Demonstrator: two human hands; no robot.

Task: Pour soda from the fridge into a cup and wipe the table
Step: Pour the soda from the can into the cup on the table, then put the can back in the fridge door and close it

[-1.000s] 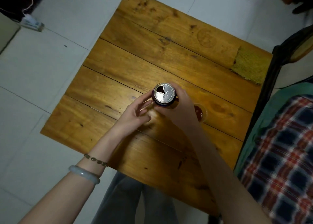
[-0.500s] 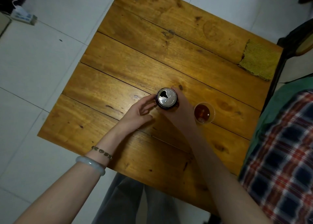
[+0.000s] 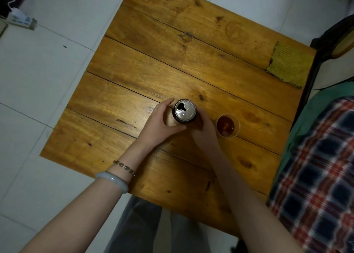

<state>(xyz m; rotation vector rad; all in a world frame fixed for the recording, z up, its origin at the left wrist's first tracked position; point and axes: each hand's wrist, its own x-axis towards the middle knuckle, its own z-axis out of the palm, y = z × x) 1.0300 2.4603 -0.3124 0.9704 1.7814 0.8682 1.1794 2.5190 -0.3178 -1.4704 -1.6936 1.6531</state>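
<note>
While the opened soda can (image 3: pixel 185 111) is standing upright mid-table, both hands are wrapping it: left hand (image 3: pixel 160 126) clasping its left side, right hand (image 3: pixel 204 132) gripping its right. Clear plastic cup (image 3: pixel 228 126) is sitting just right of the right hand, holding dark soda. Yellow cloth (image 3: pixel 289 65) is lying at the wooden table's (image 3: pixel 134 65) far right corner.

yellow cloth (image 3: pixel 290 64), silver-topped can (image 3: pixel 185 111) — plaid fabric (image 3: pixel 318 168)
</note>
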